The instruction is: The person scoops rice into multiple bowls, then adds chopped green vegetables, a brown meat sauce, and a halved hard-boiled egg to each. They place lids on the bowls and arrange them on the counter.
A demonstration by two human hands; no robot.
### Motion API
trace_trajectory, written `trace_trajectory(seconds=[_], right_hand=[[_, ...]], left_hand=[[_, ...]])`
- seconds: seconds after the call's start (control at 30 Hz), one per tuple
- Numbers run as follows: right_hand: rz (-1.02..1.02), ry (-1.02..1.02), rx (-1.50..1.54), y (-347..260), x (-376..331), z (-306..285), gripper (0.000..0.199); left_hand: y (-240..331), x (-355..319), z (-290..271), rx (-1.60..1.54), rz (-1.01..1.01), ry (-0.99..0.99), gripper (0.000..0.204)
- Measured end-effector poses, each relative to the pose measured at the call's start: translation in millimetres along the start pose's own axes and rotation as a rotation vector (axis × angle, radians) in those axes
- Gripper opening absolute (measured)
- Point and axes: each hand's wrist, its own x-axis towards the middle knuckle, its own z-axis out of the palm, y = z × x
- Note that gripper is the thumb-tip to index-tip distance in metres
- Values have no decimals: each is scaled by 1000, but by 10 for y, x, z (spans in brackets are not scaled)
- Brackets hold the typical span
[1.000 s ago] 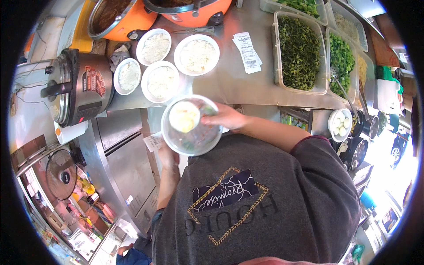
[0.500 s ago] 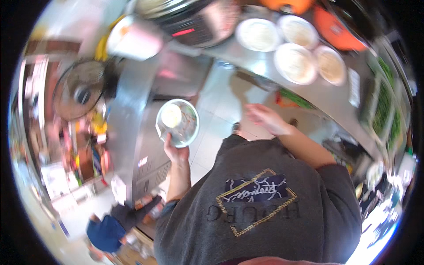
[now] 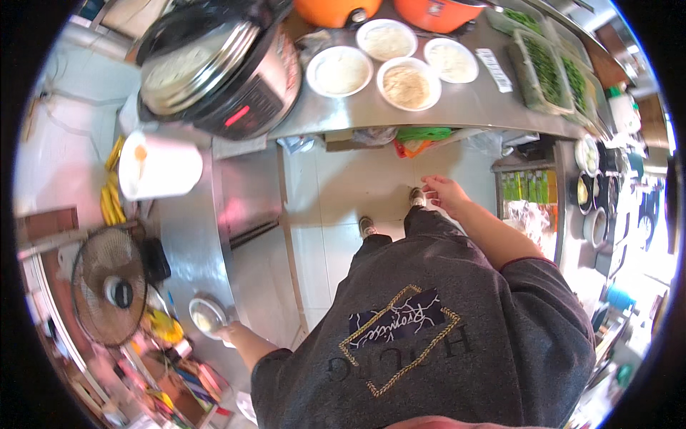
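top: dark grey sweatshirt (image 3: 429, 343) | chest: gold-outlined emblem | shoes: possibly grey

- Your left hand (image 3: 230, 333) is low on your left, at a small bowl (image 3: 207, 317) on the side counter (image 3: 187, 243).
- A fan (image 3: 107, 286) stands left of that bowl.
- A bucket (image 3: 158, 166) sits further along that counter, just before the rice cooker (image 3: 214, 64).
- Four bowls (image 3: 341, 70) lie on the front counter (image 3: 443, 107), right of the cooker.
- Trays of greens (image 3: 547, 71) are right of the bowls.
- Your right hand (image 3: 444, 193) hangs over the floor, below the front counter's edge.
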Motion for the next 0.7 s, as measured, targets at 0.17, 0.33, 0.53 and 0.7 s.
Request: trace_trajectory(seconds=[0.17, 0.33, 0.53, 0.7], right_hand=[[-50, 85, 117, 406, -78, -318, 24], [-144, 284, 225, 694, -200, -857, 26], [-108, 771, 509, 1672, -898, -1345, 28], [-7, 1232, 934, 3388, -1440, -631, 26]], left_hand=[[537, -1268, -2000, -2428, 342, 594, 33], [1322, -2817, -3981, -2393, 1586, 435, 37], [1881, -3455, -5641, -1937, 1812, -167, 29], [1946, -3568, -6132, -2008, 1777, 42, 33]])
